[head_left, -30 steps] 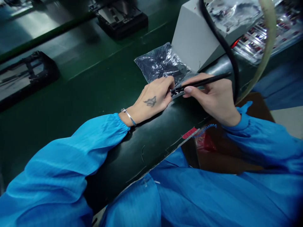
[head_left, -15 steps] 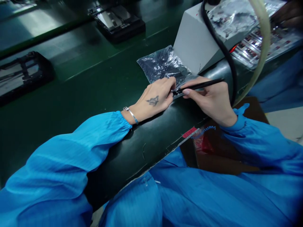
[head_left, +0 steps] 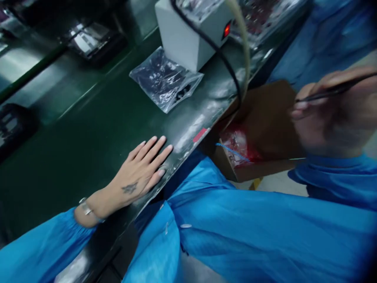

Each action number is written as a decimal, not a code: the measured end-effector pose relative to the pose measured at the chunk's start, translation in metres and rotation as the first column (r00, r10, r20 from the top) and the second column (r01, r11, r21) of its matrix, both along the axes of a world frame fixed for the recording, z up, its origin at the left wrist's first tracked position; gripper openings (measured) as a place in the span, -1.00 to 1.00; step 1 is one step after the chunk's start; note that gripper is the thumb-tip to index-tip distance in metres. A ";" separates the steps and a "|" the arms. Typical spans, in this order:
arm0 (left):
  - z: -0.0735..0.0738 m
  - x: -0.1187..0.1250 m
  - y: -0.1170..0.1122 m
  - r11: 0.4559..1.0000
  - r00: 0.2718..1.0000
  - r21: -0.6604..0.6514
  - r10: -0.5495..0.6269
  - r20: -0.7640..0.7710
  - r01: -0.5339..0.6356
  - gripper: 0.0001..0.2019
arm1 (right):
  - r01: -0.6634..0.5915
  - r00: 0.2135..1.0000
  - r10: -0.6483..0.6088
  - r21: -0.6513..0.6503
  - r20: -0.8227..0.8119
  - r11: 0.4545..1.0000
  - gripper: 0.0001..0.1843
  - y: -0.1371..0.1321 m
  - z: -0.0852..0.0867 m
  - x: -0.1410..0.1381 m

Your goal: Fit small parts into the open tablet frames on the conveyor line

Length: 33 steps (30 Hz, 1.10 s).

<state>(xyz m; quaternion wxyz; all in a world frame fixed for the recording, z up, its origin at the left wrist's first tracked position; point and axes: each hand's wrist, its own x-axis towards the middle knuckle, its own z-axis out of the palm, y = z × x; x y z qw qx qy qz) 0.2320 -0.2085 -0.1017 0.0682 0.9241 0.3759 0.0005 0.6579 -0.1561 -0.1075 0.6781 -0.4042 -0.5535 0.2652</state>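
Note:
My left hand [head_left: 140, 169] lies flat on the dark green bench top [head_left: 97, 129] near its front edge, fingers stretched out, holding nothing. My right hand [head_left: 332, 114] is raised off to the right of the bench, blurred by motion, with its fingers closed round thin black tweezers [head_left: 330, 91]. A clear plastic bag of small dark parts [head_left: 165, 78] rests on the bench beyond my left hand, apart from both hands. Behind the bag stands a grey box [head_left: 188, 35] with a red light.
A black cable [head_left: 212, 43] and a pale hose [head_left: 244, 43] run from the box down over the bench edge. A brown cardboard box [head_left: 262, 129] with red contents sits below the edge. Dark trays [head_left: 91, 39] lie at the back left. Blue sleeves fill the foreground.
Both hands left the bag. My left hand drew back and flattened on the bench; my right hand swung out to the right with the tweezers. The camera turned to the right.

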 end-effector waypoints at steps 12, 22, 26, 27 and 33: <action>0.021 0.346 0.108 0.809 0.677 -0.294 -0.165 0.717 0.509 -0.57 | 0.254 0.847 -0.175 0.093 -0.501 0.963 -0.70 -0.034 -0.013 0.081; 0.022 0.374 0.124 0.250 0.534 -0.843 0.679 0.504 0.477 -0.45 | 0.131 0.860 -0.077 0.073 -0.504 0.989 -0.61 0.056 -0.076 0.093; 0.029 0.377 0.119 0.274 0.535 -0.821 0.648 0.542 0.500 -0.46 | 0.145 0.823 -0.081 0.069 -0.562 0.987 -0.55 0.066 -0.079 0.093; 0.030 0.371 0.116 0.288 0.532 -0.820 0.645 0.548 0.495 -0.46 | 0.146 0.810 -0.084 0.061 -0.581 0.987 -0.56 0.065 -0.077 0.093; 0.054 0.273 0.117 0.637 0.585 -0.650 0.362 0.726 0.413 -0.61 | -0.016 0.758 0.073 0.093 -0.649 0.996 -0.78 0.043 -0.046 0.052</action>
